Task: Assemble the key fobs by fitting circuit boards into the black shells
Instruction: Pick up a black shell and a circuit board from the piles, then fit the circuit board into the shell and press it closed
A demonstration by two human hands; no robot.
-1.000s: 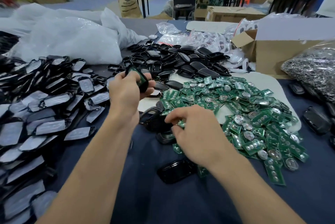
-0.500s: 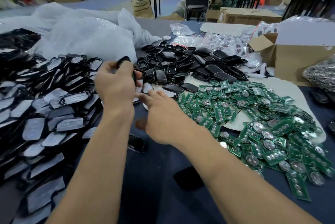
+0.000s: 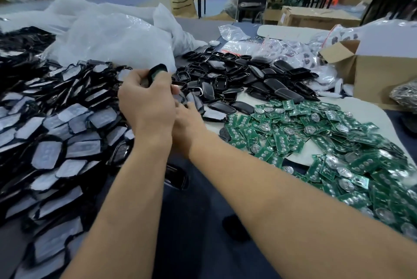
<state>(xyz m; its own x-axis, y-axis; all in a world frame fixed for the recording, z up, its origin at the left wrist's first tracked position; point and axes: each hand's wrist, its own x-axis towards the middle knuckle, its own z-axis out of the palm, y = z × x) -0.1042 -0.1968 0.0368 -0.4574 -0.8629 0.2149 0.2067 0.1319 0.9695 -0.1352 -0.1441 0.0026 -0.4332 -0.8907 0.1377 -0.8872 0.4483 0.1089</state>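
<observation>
Left hand [image 3: 147,102] clenched round an upright black shell [image 3: 157,71], right hand [image 3: 188,121] nearer the loose shells [image 3: 243,76] ahead, fingers extended, grip hidden.

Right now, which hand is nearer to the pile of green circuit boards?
Right. The right hand reaches along the pile of green circuit boards' left edge, among black shells. The left hand is farther left, gripping a shell.
</observation>
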